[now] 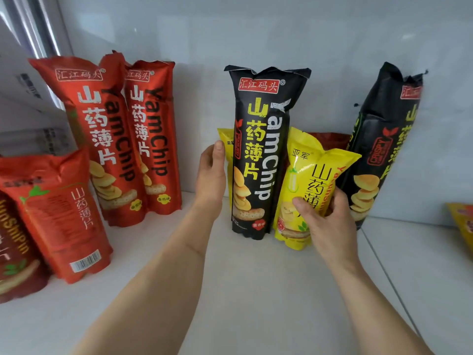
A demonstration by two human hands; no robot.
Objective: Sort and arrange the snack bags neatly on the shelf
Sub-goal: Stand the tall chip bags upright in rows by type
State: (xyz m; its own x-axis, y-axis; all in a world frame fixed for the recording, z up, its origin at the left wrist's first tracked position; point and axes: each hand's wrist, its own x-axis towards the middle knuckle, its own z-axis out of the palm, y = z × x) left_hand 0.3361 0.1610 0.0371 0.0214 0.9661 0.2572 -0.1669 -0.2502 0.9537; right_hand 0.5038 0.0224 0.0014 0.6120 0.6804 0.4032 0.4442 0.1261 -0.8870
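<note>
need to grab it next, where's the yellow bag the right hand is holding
In the head view the yellow bag is right of centre on the shelf, gripped by the right hand, between two tall black bags.

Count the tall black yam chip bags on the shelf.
2. One black bag stands at centre, the left hand at its edge. The other black bag leans on the wall at right. More may hide behind them.
</note>
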